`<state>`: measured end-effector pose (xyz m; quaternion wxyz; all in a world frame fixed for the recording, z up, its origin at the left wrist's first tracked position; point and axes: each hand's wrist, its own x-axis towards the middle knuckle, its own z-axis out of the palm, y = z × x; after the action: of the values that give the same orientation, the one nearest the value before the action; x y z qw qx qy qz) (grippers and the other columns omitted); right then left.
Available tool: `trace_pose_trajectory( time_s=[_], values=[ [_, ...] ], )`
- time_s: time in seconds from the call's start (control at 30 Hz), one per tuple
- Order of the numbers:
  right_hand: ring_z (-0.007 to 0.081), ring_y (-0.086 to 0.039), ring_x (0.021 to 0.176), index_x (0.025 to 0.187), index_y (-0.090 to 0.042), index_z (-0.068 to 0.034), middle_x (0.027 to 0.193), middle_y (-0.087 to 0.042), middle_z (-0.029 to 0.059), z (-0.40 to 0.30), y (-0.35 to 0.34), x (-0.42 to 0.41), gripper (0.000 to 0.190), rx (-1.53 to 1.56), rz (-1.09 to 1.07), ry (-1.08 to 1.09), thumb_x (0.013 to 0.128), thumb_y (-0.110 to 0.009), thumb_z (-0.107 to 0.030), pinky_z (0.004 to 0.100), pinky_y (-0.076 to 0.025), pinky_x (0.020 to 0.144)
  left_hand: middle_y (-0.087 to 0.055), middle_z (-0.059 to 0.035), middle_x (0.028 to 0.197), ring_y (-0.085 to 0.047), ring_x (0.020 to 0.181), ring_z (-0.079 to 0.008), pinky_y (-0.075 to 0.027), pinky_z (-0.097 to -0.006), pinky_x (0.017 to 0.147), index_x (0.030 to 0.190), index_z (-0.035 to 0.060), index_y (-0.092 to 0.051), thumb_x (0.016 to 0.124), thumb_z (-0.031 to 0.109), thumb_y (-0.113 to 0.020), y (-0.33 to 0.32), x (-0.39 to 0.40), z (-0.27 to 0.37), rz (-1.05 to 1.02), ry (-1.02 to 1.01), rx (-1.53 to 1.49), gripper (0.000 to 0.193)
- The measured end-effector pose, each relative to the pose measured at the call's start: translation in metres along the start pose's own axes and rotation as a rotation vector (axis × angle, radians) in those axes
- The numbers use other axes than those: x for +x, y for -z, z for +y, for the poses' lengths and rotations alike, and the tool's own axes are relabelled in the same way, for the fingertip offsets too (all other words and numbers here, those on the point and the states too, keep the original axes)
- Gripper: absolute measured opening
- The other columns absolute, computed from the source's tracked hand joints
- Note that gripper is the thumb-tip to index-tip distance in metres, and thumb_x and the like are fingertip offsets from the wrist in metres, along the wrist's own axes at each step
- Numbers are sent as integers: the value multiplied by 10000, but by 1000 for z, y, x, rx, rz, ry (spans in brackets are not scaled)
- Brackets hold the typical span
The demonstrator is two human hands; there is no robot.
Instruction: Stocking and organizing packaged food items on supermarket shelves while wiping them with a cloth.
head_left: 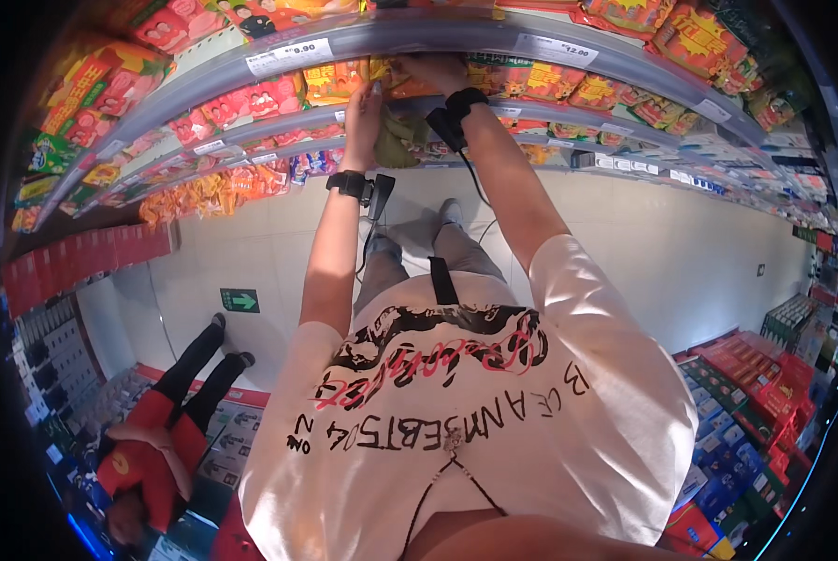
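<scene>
Both my hands reach forward to a shelf of packaged snacks. My left hand point(364, 116) is at the front edge of a shelf level, fingers upward. A crumpled olive-green cloth point(396, 140) hangs from it, on the side toward my other arm. Further in, my right hand point(434, 70) is among the snack bags under the upper shelf's lip, its fingers in shadow and partly hidden. Close to its fingertips lies a yellow-orange snack bag point(384, 68). Whether that hand grips a bag cannot be made out.
The upper shelf's grey edge point(419, 36) curves above my hands and carries price tags. Orange packets point(215, 193) hang low at the left. A person in a red top point(152, 456) is behind on the left. Stacked boxes point(749, 393) stand at the right. Pale floor tiles point(622, 231) lie below.
</scene>
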<state>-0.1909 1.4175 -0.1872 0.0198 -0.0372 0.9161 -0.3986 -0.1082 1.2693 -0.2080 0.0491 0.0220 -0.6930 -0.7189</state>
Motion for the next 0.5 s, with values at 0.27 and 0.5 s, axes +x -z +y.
trace_pose_trajectory(
  time_s=[0.27,0.5],
  values=[
    [282,-566,905,896,-610,-107,919,-616,99,-5,3,-7,403,-143,303,140,742,-488,-458,387,-419,815,-565,-38,1014,-508,933,-113,-378,-231,821,1140,20,-493,891,160,-464,-1,-4,1,121,224,-109,287],
    [316,-560,923,1044,-559,-101,961,-601,146,-28,42,-56,512,28,99,-77,744,-480,-508,385,-433,818,-545,-75,1084,-494,1005,-148,-374,-268,855,1157,34,-491,900,383,-408,13,1,12,47,312,-74,441]
  ],
)
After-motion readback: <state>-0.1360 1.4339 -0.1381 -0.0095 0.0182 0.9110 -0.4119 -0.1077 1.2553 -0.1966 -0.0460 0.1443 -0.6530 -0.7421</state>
